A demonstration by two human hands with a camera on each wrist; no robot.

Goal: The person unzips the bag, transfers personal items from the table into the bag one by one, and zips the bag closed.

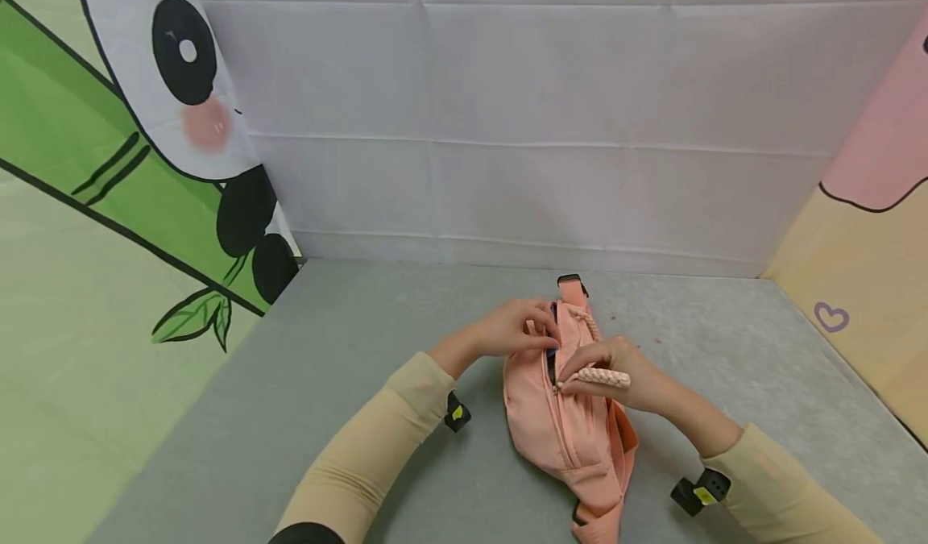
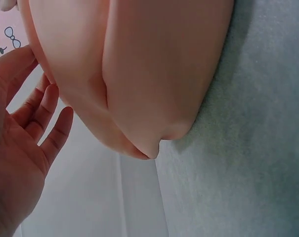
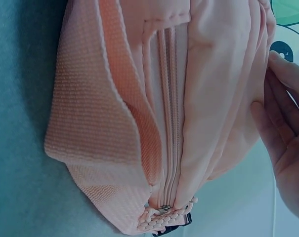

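A pink waist bag (image 1: 540, 415) lies lengthwise on the grey tabletop, its upper zipper partly undone. My left hand (image 1: 518, 328) pinches the edge of the opening near the bag's far end. Something dark and blue shows in the gap beside those fingertips. With thumb and fingers, my right hand (image 1: 641, 387) grips the zipper pull, whose braided cord (image 1: 605, 377) sticks out across the fingers. In the right wrist view, a second zipper (image 3: 171, 113) along the bag's side is closed, with its own braided cord (image 3: 169, 219) at the far end.
A black buckle (image 1: 569, 279) ends the strap at the far side. Near me, the pink webbing strap (image 1: 602, 524) trails toward the table's front. A white cloth backdrop (image 1: 522, 125) rises behind the grey table (image 1: 348, 318), with printed cartoon panels on both sides.
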